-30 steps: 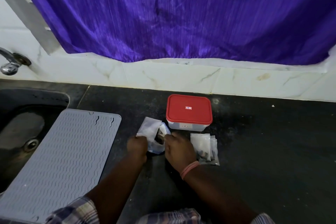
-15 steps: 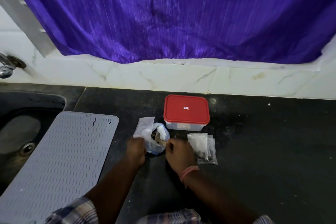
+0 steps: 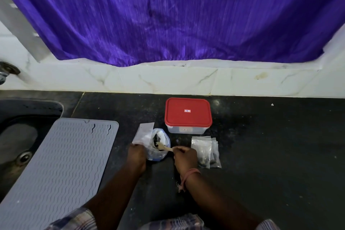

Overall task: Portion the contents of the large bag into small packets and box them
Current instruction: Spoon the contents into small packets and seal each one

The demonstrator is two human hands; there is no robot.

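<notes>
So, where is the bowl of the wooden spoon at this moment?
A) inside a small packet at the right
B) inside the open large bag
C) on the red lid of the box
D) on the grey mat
B: the right hand holds the wooden spoon with its bowl inside the large bag.

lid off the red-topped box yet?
No, the red lid sits flat and closed on the clear rectangular plastic box, with no packets seen going in.
</notes>
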